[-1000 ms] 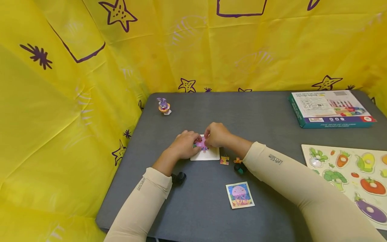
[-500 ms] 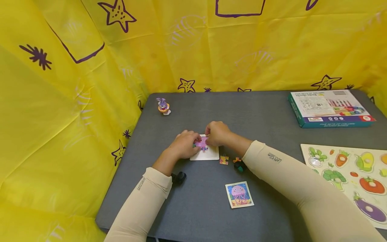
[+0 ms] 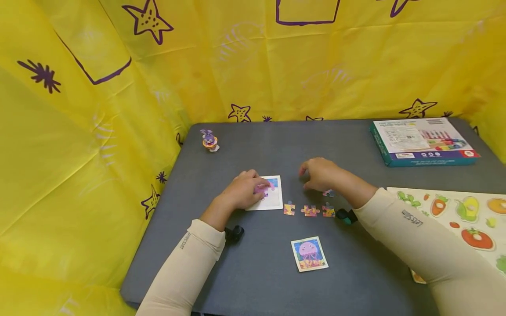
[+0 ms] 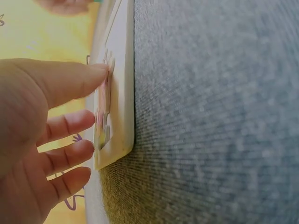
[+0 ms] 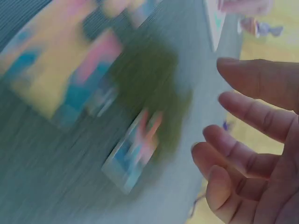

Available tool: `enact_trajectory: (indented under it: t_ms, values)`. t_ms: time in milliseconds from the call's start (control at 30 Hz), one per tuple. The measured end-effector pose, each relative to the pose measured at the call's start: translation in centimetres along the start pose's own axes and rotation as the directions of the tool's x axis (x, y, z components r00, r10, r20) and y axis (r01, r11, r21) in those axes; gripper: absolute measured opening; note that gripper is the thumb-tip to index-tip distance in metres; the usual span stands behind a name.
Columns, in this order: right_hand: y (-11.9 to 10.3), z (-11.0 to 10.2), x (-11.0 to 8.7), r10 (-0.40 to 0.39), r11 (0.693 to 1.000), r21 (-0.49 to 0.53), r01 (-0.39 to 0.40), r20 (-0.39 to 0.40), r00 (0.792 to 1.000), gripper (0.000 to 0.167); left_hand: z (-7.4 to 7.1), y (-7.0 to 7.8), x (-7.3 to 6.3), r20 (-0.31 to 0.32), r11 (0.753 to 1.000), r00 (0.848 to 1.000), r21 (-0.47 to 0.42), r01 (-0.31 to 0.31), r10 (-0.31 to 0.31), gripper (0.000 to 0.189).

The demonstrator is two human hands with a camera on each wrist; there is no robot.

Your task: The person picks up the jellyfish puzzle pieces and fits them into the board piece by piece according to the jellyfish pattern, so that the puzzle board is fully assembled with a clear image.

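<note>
My left hand (image 3: 246, 191) rests over a white puzzle tray (image 3: 274, 203), thumb and fingertips touching the pink jigsaw pieces (image 3: 259, 188) in it. The left wrist view shows the thumb against the edge of a raised piece and the other fingers spread. My right hand (image 3: 323, 174) hovers above the table right of the tray, fingers loosely bent, holding nothing. Below it, a jigsaw piece (image 3: 328, 193) is partly hidden; the right wrist view shows a blue-and-pink piece (image 5: 133, 154), blurred. Nearer lie a yellow-pink piece (image 3: 289, 208), a wider piece (image 3: 310, 211) and another piece (image 3: 328, 210).
A jellyfish picture card (image 3: 309, 253) lies near the front. On the right are a vegetable puzzle board (image 3: 431, 195) and, behind it, a boxed toy set (image 3: 424, 141). A purple rabbit figure (image 3: 209, 140) stands at the back left. Yellow cloth (image 3: 237, 66) hangs behind the table.
My right hand has left the tray and moved right, over the loose pieces; the pieces its arm covered are now visible. A blue-topped part of the tray is uncovered. My left hand stays on the tray.
</note>
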State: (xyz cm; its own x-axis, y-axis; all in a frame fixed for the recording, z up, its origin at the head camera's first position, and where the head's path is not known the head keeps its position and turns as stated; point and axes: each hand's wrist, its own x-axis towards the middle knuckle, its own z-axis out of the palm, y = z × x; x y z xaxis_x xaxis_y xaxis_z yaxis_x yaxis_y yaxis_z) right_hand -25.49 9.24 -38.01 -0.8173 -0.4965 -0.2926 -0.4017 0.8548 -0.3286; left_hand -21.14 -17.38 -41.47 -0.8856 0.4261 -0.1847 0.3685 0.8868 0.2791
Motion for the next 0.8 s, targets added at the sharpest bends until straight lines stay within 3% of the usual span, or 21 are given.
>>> enact_trajectory:
  t_ms: [167,367,800]
  values:
    - [3.1,0.2,-2.1,0.041,0.999,0.009,-0.041,0.029,0.999,0.039,0.0,0.0,0.0,0.015,1.000,1.000,-0.014,0.008,-0.008,0.036]
    - [5.6,0.9,-3.4,0.034,0.998,0.054,-0.036,0.029,0.999,0.031,0.0,-0.1,0.1,0.016,1.000,1.000,-0.025,0.003,-0.003,0.036]
    - [5.9,1.7,-3.5,0.020,0.985,0.171,-0.007,-0.074,0.997,0.016,-0.1,-0.2,0.3,0.014,0.999,1.000,-0.038,-0.004,0.004,0.035]
